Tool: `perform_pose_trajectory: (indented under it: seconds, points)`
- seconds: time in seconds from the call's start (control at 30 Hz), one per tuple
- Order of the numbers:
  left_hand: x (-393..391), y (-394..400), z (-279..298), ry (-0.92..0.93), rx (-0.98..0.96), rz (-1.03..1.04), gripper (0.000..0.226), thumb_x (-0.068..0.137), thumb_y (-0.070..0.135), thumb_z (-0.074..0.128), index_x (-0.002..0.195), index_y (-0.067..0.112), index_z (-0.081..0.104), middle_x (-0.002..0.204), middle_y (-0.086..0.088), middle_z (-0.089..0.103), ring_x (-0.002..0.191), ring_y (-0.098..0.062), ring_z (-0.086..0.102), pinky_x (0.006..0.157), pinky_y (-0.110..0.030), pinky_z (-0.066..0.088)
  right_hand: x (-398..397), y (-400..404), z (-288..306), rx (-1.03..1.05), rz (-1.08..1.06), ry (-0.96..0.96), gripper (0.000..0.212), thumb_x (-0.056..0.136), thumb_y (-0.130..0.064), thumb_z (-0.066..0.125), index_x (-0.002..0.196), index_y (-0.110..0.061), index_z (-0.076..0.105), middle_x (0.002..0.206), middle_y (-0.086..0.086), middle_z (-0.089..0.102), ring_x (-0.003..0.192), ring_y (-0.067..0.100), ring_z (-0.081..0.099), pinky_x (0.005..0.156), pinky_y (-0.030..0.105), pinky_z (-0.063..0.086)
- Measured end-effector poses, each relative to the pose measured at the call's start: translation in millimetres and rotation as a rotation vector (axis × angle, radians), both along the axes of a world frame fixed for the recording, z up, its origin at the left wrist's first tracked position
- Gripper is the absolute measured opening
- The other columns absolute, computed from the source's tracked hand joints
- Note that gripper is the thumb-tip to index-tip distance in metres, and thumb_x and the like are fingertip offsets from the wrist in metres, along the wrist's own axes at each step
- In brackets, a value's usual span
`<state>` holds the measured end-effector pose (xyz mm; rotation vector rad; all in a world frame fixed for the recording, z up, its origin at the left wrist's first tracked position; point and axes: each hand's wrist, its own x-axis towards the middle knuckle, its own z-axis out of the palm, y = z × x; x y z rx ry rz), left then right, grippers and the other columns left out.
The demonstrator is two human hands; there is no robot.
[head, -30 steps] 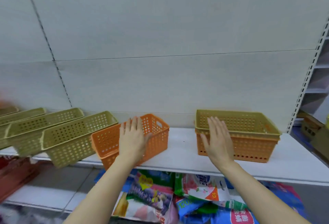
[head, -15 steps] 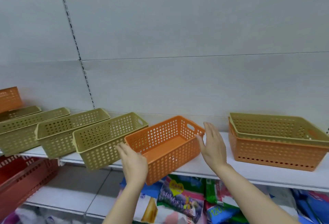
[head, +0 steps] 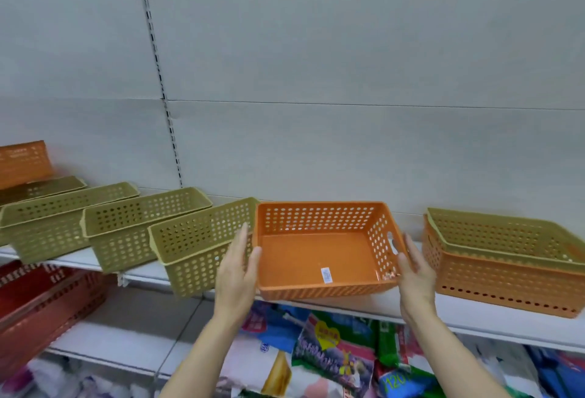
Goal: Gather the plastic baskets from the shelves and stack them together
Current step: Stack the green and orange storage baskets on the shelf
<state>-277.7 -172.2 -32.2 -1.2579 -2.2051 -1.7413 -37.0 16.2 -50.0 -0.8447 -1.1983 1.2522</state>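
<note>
Orange basket: you hold it between your two hands at the front edge of the white shelf, tipped toward you so its open top and bare floor face you; a small white sticker sits on the floor near the front wall.
Left hand: your palm presses flat on the basket's left end wall, at 9 o'clock from the basket's middle, fingers straight and pointing up, thumb hooked over the rim onto the inside.
Right hand: your palm lies against the right end wall, at 3 o'clock from the basket's middle, fingers extended upward just beside the handle slot, thumb on the near corner.
Grip: neither hand curls closed; the basket is clamped between two open palms.
Stack: at 3 o'clock from your right hand, a green basket nested inside an orange one, resting on the shelf, near but apart from the held basket.
Green baskets: a row at 9 to 10 o'clock from your left hand, angled on the shelf; the nearest one touches or almost touches the back of your left hand, I cannot tell which.
Far orange basket: at the left edge, behind the green row.
Red baskets: on the lower shelf, at 8 o'clock from your left hand.
Packets: coloured bags below the shelf, at 6 o'clock between your forearms.
</note>
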Motion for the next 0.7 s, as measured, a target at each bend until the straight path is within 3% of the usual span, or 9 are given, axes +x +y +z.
perform_pose_trajectory:
  seconds: [0.07,0.13,0.23,0.3,0.37,0.47,0.53,0.6,0.7]
  points:
    - [-38.4,-9.6,14.4,0.113,0.017,0.210,0.053,0.103,0.023,0.050,0.153,0.017,0.037,0.157,0.002,0.037,0.148,-0.017,0.028,0.121,-0.040,0.024,-1.0,-1.7,7.1,0.001,-0.029,0.070,0.044,0.100,-0.007,0.046,0.143,-0.020,0.043,0.122,-0.014,0.058,0.102,-0.004,0.060,0.076,0.022,0.056]
    - [-92.1,-22.6,21.8,0.105,-0.060,0.470,0.055,0.102,0.023,0.051,0.153,0.010,0.036,0.160,-0.006,0.033,0.150,-0.026,0.025,0.121,-0.043,0.022,-0.3,-0.5,11.6,-0.009,-0.040,0.133,0.044,0.100,-0.005,0.044,0.143,-0.016,0.044,0.124,-0.009,0.058,0.100,0.001,0.062,0.067,0.018,0.057]
    - [-153.5,-43.4,17.8,-0.147,-0.291,0.587,0.067,0.100,0.028,0.053,0.156,0.004,0.024,0.162,-0.017,0.025,0.148,-0.036,0.024,0.118,-0.048,0.024,-0.8,-1.0,16.4,-0.022,-0.059,0.164,0.043,0.100,-0.003,0.044,0.139,-0.020,0.050,0.135,-0.001,0.054,0.109,0.016,0.060,0.067,0.018,0.057]
    - [-166.8,-45.0,8.6,-0.372,-0.357,0.502,0.065,0.099,0.026,0.055,0.152,0.001,0.028,0.153,-0.024,0.039,0.139,-0.042,0.038,0.110,-0.047,0.034,-1.5,-3.9,16.0,-0.014,-0.056,0.174,0.043,0.100,-0.004,0.045,0.138,-0.023,0.050,0.134,0.001,0.056,0.105,0.016,0.061,0.063,0.017,0.056]
    - [-169.9,-39.7,-4.0,-0.507,-0.306,0.422,0.048,0.100,0.019,0.051,0.145,0.005,0.040,0.139,-0.023,0.055,0.126,-0.043,0.051,0.103,-0.046,0.041,-2.3,-10.6,17.0,-0.010,-0.045,0.161,0.043,0.100,-0.006,0.045,0.138,-0.024,0.050,0.129,-0.001,0.059,0.098,0.011,0.063,0.061,0.016,0.056]
    - [-164.2,-28.6,-11.5,-0.561,-0.151,0.448,0.038,0.099,0.011,0.046,0.137,0.009,0.049,0.131,-0.021,0.060,0.117,-0.043,0.055,0.102,-0.045,0.044,-1.8,-19.3,19.6,0.002,-0.053,0.155,0.043,0.100,-0.006,0.044,0.140,-0.021,0.048,0.126,-0.003,0.059,0.085,0.000,0.065,0.061,0.014,0.054]
    - [-158.2,-22.9,-6.9,-0.501,-0.133,0.500,0.042,0.100,0.010,0.044,0.142,0.010,0.047,0.135,-0.022,0.058,0.122,-0.045,0.053,0.103,-0.045,0.040,0.9,-24.2,25.1,0.021,-0.081,0.145,0.043,0.100,-0.006,0.045,0.139,-0.023,0.049,0.132,-0.003,0.056,0.097,0.003,0.063,0.073,0.018,0.056]
    - [-157.2,-17.1,0.1,-0.476,-0.068,0.527,0.044,0.100,0.013,0.043,0.144,0.013,0.045,0.140,-0.020,0.056,0.124,-0.045,0.051,0.105,-0.048,0.040,7.0,-26.8,32.5,0.054,-0.096,0.128,0.043,0.100,-0.008,0.046,0.137,-0.029,0.050,0.138,-0.007,0.053,0.115,0.010,0.059,0.090,0.032,0.054]
    - [-164.9,-7.9,11.6,-0.511,0.143,0.495,0.047,0.095,0.016,0.038,0.141,0.021,0.046,0.137,-0.012,0.058,0.122,-0.039,0.056,0.107,-0.048,0.043,20.9,-28.3,47.5,0.090,-0.112,0.143,0.043,0.101,-0.008,0.044,0.140,-0.026,0.048,0.136,-0.012,0.054,0.118,0.007,0.057,0.092,0.031,0.053]
